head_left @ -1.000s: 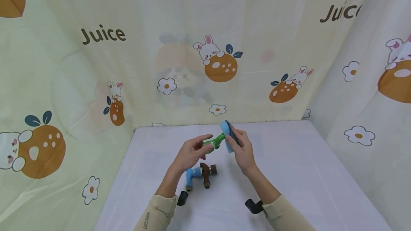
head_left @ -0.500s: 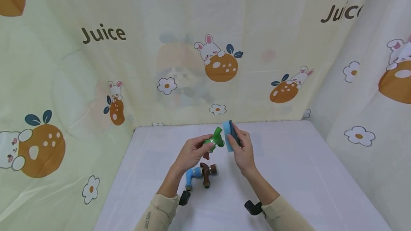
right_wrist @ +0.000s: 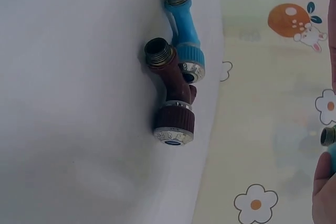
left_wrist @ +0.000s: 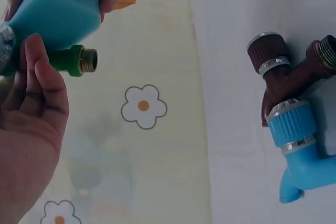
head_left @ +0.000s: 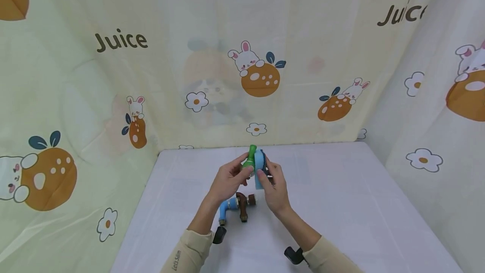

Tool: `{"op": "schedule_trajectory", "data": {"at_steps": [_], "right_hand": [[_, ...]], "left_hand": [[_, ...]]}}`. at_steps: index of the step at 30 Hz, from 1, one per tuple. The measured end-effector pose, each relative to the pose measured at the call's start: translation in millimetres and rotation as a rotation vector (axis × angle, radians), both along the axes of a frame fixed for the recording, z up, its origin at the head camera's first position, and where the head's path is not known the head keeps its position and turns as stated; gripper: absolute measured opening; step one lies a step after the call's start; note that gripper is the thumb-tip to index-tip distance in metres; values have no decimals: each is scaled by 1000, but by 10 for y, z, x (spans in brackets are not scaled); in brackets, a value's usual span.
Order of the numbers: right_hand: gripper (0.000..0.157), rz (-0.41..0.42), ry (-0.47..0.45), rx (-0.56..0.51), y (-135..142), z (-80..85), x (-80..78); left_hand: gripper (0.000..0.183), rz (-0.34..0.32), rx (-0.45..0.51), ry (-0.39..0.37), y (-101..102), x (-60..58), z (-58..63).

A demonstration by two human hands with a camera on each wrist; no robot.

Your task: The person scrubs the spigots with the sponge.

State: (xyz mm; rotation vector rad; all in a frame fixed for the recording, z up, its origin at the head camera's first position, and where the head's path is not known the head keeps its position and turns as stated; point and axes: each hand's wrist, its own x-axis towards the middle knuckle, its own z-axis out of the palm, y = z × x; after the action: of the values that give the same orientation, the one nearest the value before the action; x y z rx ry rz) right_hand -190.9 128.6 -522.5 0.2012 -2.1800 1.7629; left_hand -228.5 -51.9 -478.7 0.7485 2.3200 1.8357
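My left hand [head_left: 225,181] pinches a green plastic tap [head_left: 251,156] between thumb and fingers, held up over the table. Its threaded metal end shows in the left wrist view, where the tap's green spout [left_wrist: 68,59] passes under the sponge. A light-blue sponge [head_left: 259,161] with a dark-blue backing is gripped by my right hand [head_left: 278,192], its pale face against the tap. Below the hands, a blue tap [head_left: 224,210] and a brown tap [head_left: 242,205] lie side by side. Only a sliver of the right hand [right_wrist: 325,198] appears at the right wrist view's edge.
A white-covered table [head_left: 333,197] spreads beneath the hands. Behind it hangs a patterned curtain [head_left: 170,96] with rabbits, oranges and flowers, and it continues along both sides. Black camera mounts [head_left: 294,255] stick out by both sleeves.
The green tap, first pointing right, has turned until its spout points up. The sponge moved away from it, then came back left against the tap's side. The taps on the table stayed put.
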Motion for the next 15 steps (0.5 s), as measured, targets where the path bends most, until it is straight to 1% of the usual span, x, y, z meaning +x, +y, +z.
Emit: {"op": "schedule_trajectory", "data": {"at_steps": [2, 4, 6, 8, 11, 13, 15], "right_hand": [[48, 1, -37, -41, 5, 7, 11], [45, 4, -72, -76, 21, 16, 14], [45, 14, -101, -103, 37, 21, 14], [46, 27, -120, -122, 44, 15, 5], [49, 47, -140, -128, 47, 11, -1], [49, 54, -143, -125, 47, 17, -4], [49, 51, -143, -118, 49, 25, -11]], "left_hand": [[54, -28, -39, 39, -7, -2, -2], [56, -35, -66, 76, -10, -6, 3], [58, -19, -83, 103, -5, -9, -4], [59, 12, -103, 123, 11, -6, -18], [61, 15, -107, 147, 39, -4, -55], [60, -4, -111, 165, 47, 1, -58], [61, -43, -110, 172, 46, 7, -53]]}}
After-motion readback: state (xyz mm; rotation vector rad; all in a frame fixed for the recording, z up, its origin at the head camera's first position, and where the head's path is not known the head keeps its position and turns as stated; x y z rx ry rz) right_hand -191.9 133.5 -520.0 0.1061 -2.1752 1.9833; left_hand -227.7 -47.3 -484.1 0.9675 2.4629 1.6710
